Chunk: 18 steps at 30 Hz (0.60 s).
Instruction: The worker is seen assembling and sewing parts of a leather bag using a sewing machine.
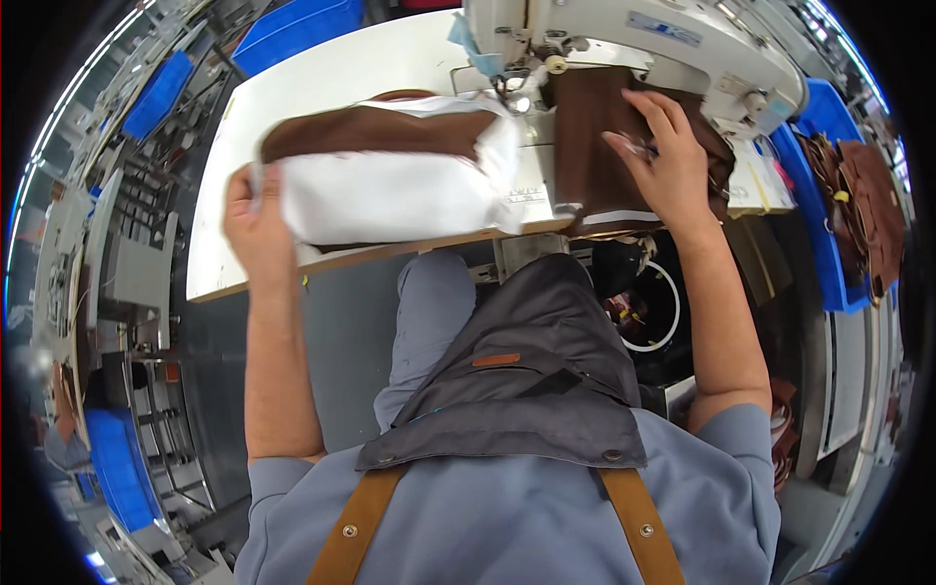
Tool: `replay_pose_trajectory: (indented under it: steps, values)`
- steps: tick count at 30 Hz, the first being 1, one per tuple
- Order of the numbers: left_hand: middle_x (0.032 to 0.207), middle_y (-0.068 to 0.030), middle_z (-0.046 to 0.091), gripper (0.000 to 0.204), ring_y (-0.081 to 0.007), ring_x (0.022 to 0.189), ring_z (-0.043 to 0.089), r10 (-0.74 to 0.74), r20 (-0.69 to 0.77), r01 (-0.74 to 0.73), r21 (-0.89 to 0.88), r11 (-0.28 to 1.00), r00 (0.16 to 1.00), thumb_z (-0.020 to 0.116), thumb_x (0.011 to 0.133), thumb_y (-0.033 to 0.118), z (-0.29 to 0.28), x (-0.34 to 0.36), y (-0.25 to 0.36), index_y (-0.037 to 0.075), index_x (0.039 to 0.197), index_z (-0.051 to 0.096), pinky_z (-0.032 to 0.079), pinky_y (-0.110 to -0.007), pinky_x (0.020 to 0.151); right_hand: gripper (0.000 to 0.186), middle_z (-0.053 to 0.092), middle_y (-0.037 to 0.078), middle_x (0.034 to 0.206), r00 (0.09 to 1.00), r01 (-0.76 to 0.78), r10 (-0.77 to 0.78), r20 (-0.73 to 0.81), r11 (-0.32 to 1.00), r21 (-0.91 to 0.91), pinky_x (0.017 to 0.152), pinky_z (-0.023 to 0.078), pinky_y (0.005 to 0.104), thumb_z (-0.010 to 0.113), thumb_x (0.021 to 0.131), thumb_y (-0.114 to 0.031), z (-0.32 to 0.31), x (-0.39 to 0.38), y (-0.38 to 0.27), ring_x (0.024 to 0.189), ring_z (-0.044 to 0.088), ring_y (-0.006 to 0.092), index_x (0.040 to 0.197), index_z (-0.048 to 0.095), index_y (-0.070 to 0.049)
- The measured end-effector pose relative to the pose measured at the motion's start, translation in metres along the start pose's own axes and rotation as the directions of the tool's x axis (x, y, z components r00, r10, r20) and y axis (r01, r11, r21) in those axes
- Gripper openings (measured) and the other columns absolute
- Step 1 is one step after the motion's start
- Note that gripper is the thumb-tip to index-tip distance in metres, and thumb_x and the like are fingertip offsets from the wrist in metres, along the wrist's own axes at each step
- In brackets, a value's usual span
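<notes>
My left hand (259, 213) pinches the left end of a brown and white fabric piece (390, 190), smeared by motion. This piece lies over the white table of a sewing machine (624, 39), left of its needle area (512, 88). Right of the needle, dark brown fabric (590, 146) hangs partly over the table's front edge, with a white strip near its lower hem. Over this brown fabric is my right hand (673, 161), its thumb and fingers apart. A small greyish spot shows between them; I cannot make out what it is.
A blue bin (829, 234) with brown pieces (868, 205) stands right of the table. Another blue bin (297, 34) is behind the table's left side. Under the table, a round container with a white rim (673, 336) sits by my right leg. Metal racks line the left.
</notes>
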<state>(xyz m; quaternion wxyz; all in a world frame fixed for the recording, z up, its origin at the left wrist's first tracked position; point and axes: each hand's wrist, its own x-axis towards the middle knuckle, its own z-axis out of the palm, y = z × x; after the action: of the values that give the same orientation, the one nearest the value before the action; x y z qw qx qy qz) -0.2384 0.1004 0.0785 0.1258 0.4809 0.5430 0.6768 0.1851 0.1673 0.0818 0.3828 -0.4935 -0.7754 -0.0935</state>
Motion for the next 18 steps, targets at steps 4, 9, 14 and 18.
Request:
replay_pose_trajectory:
  steps: [4,9,14,18]
  values:
    - [0.105,-0.0078,0.065,0.021,-0.0144,0.088,0.062,0.092,-0.269,-0.145,-0.184,0.972,0.959,0.068,0.099,0.016,-0.02,0.04,-0.014,-0.001,0.108,0.059,0.053,-0.029,0.08,0.084,0.051,0.018,0.143,0.999,-0.03,0.027,-0.028,0.991,-0.128,0.093,0.054,0.0455,0.081,0.079,-0.048,0.021,-0.004,0.029,0.119,0.061,0.0372,0.146,0.046,-0.014]
    - [0.108,-0.011,0.067,0.025,-0.0185,0.094,0.065,0.208,-0.352,-0.257,-0.1,0.961,0.913,0.067,0.1,0.019,-0.039,0.044,-0.051,-0.001,0.113,0.058,0.054,-0.031,0.086,0.078,0.055,0.015,0.139,0.984,-0.097,0.104,0.143,0.994,-0.056,0.093,0.054,0.0448,0.079,0.081,-0.05,0.037,-0.01,0.032,0.116,0.063,0.0374,0.144,0.05,-0.013]
    - [0.095,-0.0044,0.063,0.024,-0.0129,0.087,0.056,0.317,-0.084,-0.292,0.227,0.929,0.945,0.068,0.099,0.023,-0.024,0.045,-0.066,0.0,0.107,0.063,0.046,-0.026,0.083,0.042,0.068,0.009,0.118,0.996,-0.019,0.015,0.091,0.999,0.049,0.084,0.056,0.04,0.077,0.087,-0.036,0.032,-0.01,0.019,0.102,0.068,0.0326,0.116,0.07,-0.006]
    - [0.086,-0.0017,0.059,0.025,-0.0117,0.078,0.051,0.279,-0.004,-0.272,0.208,0.94,0.96,0.07,0.098,0.023,-0.038,0.032,-0.074,0.0,0.103,0.063,0.045,-0.025,0.075,0.025,0.071,0.009,0.094,0.959,-0.262,0.166,0.23,0.831,0.491,0.075,0.053,0.0302,0.076,0.09,-0.021,0.02,-0.003,-0.032,0.083,0.067,0.019,0.106,0.072,-0.002]
